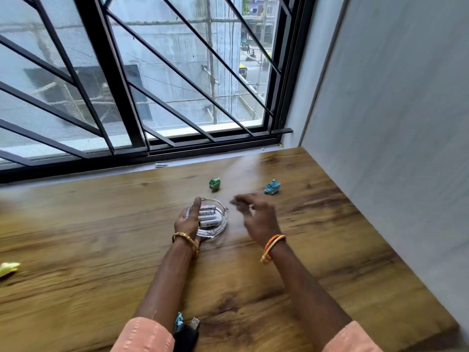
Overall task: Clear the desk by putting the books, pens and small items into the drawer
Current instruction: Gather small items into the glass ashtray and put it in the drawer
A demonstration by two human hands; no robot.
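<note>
Centre frame, the left hand (189,219) grips the glass dish (221,219), steadying its batteries (208,216); right hand (256,215) hovers released, blurred.

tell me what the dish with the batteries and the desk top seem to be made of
Dish: looks like clear glass, since the desk shows through its thick, notched, glossy rim. Desk top: brown wood grain with knots, matte; it could be laminate rather than solid wood.

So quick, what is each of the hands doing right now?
Left hand: grips the rim of the glass dish holding batteries.
Right hand: open, holding nothing, blurred above the desk.
</note>
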